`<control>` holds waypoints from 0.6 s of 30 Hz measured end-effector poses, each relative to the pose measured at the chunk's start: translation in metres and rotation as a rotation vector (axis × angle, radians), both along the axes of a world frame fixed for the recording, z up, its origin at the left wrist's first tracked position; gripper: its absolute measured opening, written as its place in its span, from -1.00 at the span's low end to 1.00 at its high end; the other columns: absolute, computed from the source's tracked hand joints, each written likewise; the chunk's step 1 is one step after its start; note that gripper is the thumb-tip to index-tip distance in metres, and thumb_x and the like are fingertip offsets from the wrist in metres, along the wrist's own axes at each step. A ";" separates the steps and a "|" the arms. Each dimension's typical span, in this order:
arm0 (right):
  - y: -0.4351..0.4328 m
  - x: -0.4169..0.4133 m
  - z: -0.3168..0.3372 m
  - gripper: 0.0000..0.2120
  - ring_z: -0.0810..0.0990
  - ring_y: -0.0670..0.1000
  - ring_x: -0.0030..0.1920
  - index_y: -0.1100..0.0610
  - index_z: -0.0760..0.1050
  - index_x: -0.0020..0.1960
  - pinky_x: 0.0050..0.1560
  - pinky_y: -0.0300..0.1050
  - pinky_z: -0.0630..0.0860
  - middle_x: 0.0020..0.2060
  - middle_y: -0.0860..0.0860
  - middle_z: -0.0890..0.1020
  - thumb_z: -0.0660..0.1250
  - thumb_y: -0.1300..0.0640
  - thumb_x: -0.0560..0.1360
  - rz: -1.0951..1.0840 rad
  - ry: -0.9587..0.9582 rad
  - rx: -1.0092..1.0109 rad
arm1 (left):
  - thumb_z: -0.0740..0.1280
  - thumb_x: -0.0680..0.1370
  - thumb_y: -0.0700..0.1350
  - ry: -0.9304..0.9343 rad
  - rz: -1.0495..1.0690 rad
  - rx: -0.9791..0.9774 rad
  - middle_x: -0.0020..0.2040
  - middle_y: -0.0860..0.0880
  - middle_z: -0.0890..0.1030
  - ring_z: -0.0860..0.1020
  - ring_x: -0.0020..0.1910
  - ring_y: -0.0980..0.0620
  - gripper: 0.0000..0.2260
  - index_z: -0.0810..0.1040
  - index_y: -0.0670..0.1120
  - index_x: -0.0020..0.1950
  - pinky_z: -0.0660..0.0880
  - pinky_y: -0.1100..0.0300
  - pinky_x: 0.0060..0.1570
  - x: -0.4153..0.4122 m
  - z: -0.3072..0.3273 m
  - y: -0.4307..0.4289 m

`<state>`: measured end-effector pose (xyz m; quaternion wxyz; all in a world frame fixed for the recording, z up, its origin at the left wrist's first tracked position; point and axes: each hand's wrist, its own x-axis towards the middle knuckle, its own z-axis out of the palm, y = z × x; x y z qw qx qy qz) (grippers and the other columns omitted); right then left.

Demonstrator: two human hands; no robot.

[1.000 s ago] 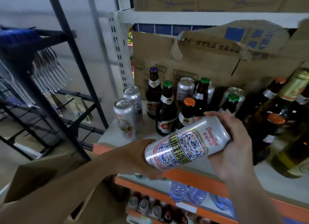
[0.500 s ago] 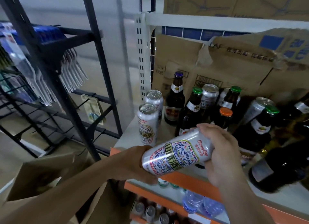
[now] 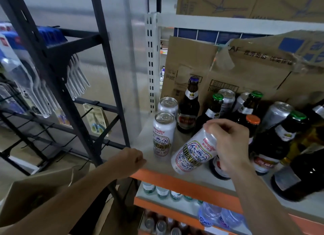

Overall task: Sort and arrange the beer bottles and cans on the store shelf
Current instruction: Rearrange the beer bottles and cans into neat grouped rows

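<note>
My right hand [image 3: 229, 143] grips the top of a white patterned beer can [image 3: 192, 152], held tilted just over the shelf [image 3: 189, 177] near its front edge. My left hand [image 3: 130, 162] is a closed fist with nothing in it, at the shelf's left front corner. Two matching white cans [image 3: 164, 133] stand upright in a row at the shelf's left end. Behind and to the right stand several brown beer bottles [image 3: 188, 106] with purple, green and orange caps, mixed with silver cans [image 3: 227, 99]. My right hand hides part of the bottles behind it.
Torn cardboard boxes [image 3: 245, 68] fill the back of the shelf. A large dark bottle [image 3: 298, 175] lies at the right. A black wire rack [image 3: 57, 73] with hanging goods stands to the left. Lower shelves hold water bottles [image 3: 210, 213] and more cans. A cardboard flap [image 3: 40, 187] sits below my left arm.
My left hand has let go of the can's base and drawn back to the shelf corner as a fist. My right hand alone now holds the can, lower and closer to the shelf.
</note>
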<state>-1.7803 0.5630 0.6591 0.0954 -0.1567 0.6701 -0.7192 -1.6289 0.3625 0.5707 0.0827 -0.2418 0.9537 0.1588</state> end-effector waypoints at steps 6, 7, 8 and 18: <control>-0.013 -0.002 -0.012 -0.92 0.59 0.01 -0.33 0.13 0.67 -0.21 -0.29 -0.09 0.50 -0.35 0.08 0.66 0.52 0.26 0.33 -0.017 0.116 0.178 | 0.18 0.62 -0.01 0.048 -0.062 -0.097 -0.17 -0.10 0.55 0.49 -0.24 -0.02 -0.69 0.50 -0.19 -0.18 0.32 0.19 -0.31 -0.009 -0.023 -0.005; -0.015 -0.002 -0.014 -0.93 0.60 0.08 -0.32 0.11 0.67 -0.22 -0.28 -0.02 0.51 -0.36 0.10 0.66 0.52 0.23 0.31 -0.013 0.116 0.191 | 0.18 0.61 -0.02 0.059 -0.062 -0.111 -0.19 -0.10 0.55 0.49 -0.26 -0.02 -0.69 0.51 -0.20 -0.18 0.29 0.19 -0.37 -0.011 -0.025 -0.005; -0.018 -0.001 -0.016 -0.93 0.62 0.16 -0.30 0.07 0.67 -0.24 -0.27 0.03 0.53 -0.37 0.10 0.66 0.52 0.19 0.29 -0.013 0.122 0.205 | 0.18 0.60 -0.02 0.068 -0.063 -0.129 -0.22 -0.09 0.54 0.48 -0.29 -0.03 -0.70 0.51 -0.20 -0.20 0.26 0.20 -0.43 -0.013 -0.026 -0.005; -0.037 -0.002 -0.020 -0.90 0.59 -0.16 -0.32 -0.01 0.64 -0.26 -0.23 -0.20 0.52 -0.38 -0.11 0.65 0.52 0.16 0.35 0.103 0.257 0.335 | 0.09 0.55 -0.01 0.180 -0.074 -0.158 -0.21 -0.09 0.58 0.55 -0.22 -0.07 -0.69 0.48 -0.15 -0.25 0.34 0.15 -0.31 -0.010 -0.043 -0.008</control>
